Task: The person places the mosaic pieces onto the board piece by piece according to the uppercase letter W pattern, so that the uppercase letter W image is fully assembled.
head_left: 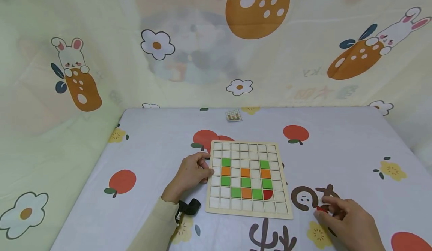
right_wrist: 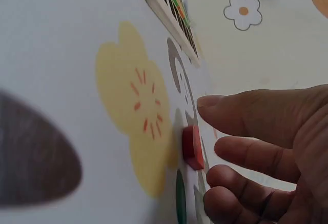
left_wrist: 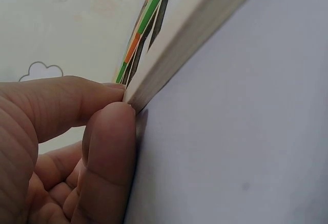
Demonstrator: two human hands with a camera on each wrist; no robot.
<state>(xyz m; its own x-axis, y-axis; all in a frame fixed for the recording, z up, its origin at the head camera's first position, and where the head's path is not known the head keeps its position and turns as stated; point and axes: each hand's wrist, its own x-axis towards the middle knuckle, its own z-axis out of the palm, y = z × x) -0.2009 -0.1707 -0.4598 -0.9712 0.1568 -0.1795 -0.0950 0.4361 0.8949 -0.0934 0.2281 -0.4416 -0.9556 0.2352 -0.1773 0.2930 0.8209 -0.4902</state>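
Note:
A square wooden grid board lies on the table, with green, orange and one rounded red tile in some of its cells. My left hand holds the board's left edge, thumb and finger against it; the left wrist view shows their tips at the rim. To the board's right, my right hand is low over the cloth with thumb and fingers parted. A loose red block rests on the cloth just beyond those fingertips, apart from them in the right wrist view. In the head view the fingers partly hide it.
A small card with a printed grid pattern lies near the table's back edge. The white tablecloth carries printed fruit and flowers. A patterned curtain rises behind the table. A black strap is around my left wrist.

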